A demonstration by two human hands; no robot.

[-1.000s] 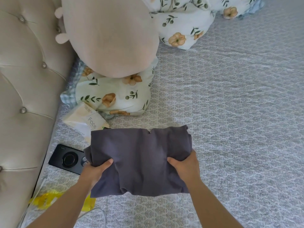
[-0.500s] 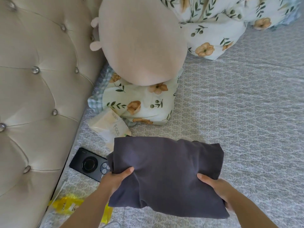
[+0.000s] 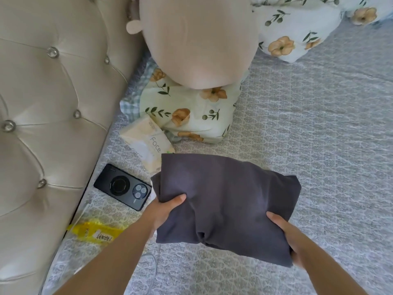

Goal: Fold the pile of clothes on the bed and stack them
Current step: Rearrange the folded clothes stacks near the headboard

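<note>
The dark grey garment (image 3: pixel 225 201) is folded into a fat bundle and held just over the bed (image 3: pixel 319 135). The left hand (image 3: pixel 163 211) grips its left edge, thumb on top. The right hand (image 3: pixel 285 233) grips the near right corner. I think this 1 only needs putting down. I can see no stack or pile. A black phone (image 3: pixel 123 186), a face tissue pack (image 3: pixel 146 143) and a yellow packet (image 3: pixel 93 231) lie close by, and could get in the way. A flowery pillow (image 3: pixel 191 116) sits behind.
</note>
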